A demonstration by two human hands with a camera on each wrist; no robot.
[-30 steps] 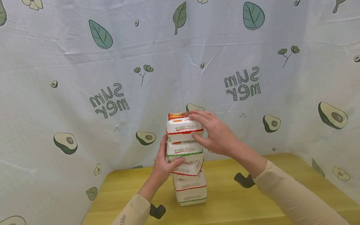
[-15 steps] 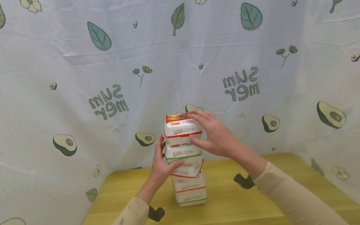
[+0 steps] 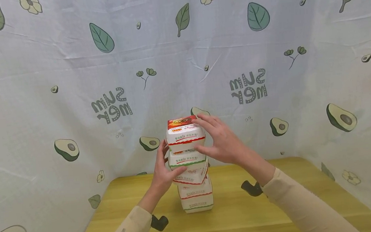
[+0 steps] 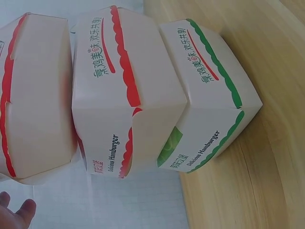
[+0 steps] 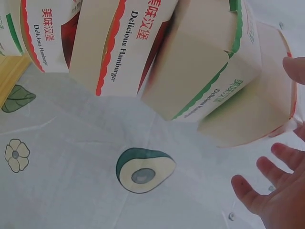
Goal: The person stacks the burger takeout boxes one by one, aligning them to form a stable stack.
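Several white paper hamburger boxes with red or green wavy trim stand stacked in the middle of the head view. The top box (image 3: 185,136) has a burger picture on its lid and sits left of the bottom box (image 3: 197,204). Below it, the second box (image 3: 189,158) has green trim; the middle box (image 3: 194,175) is turned askew. My left hand (image 3: 162,173) is along the stack's left side, thumb across the second box's lower front. My right hand (image 3: 222,138) is spread at the top box's right, fingertips near its lid; fingers (image 5: 246,193) look straight in the right wrist view.
The stack stands on a yellow wood-grain table (image 3: 247,221). A hanging cloth (image 3: 174,58) printed with leaves and avocados closes off the back and sides. Black pieces (image 3: 252,188) show under both forearms.
The top two boxes have shifted left, and the top lid shows more of its picture. My left hand has moved slightly left with them; the right hand and bottom boxes have hardly moved.
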